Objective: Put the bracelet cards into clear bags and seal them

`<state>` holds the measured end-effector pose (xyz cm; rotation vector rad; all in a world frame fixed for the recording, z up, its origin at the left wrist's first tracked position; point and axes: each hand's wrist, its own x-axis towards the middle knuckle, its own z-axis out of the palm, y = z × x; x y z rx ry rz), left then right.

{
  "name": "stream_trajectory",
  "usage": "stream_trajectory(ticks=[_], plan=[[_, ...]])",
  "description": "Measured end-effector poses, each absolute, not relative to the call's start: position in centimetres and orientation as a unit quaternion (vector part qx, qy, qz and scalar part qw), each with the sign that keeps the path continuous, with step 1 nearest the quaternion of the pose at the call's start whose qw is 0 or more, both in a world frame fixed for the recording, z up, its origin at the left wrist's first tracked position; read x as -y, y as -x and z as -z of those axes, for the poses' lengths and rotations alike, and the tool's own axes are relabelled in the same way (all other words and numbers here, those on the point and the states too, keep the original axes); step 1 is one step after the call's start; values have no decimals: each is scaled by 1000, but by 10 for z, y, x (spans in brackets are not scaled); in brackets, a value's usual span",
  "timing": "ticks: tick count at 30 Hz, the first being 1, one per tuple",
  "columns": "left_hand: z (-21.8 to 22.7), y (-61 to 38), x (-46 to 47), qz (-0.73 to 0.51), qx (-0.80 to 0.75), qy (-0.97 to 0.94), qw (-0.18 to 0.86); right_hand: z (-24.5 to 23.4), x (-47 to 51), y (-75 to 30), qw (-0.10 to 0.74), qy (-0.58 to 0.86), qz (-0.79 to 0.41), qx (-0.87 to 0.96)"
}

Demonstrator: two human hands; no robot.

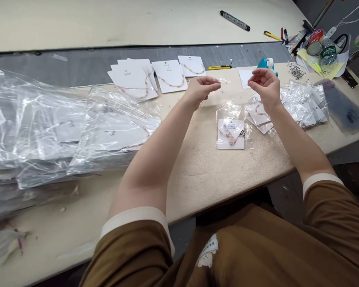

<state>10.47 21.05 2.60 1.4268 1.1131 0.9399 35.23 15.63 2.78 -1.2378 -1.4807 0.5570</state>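
My left hand (202, 88) and my right hand (265, 84) are raised over the table, fingers curled and pinched toward each other. Between them something thin and clear seems stretched, too faint to name. Below them lies a clear bag holding a white card with a pink bead necklace (231, 134). Under my right wrist sits a pile of bagged necklace cards (299, 107). Bare white cards with necklaces (155, 77) lie spread beyond my left hand.
A large heap of clear plastic bags (56, 127) fills the left of the table. A teal tape dispenser (267, 63), a yellow knife (219, 67), a marker (235, 20), small metal bits (296, 71) and a bottle (328, 57) lie at the back right.
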Motion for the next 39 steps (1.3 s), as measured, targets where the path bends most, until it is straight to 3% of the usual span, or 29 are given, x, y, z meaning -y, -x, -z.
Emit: stream_trajectory(ticks=[8,14,21,31,36,39], plan=[[-28,-60,-126,-396,-252,-826,313,-37,-47,-344,480,462,-170,726],[-10,-34,-82,-257,-268,-909,190,-18,4,-338,400,436,-100,800],[0,-28,-74,-158,-276,-927,200,-4,24,-341,302,438,-55,845],[2,-27,-74,-158,-285,-917,230,1,27,-340,234,342,36,909],[4,-29,-73,-150,-297,-917,221,-5,29,-339,179,341,-14,923],[3,-27,-73,-182,-286,-911,235,-4,34,-346,196,333,-49,921]])
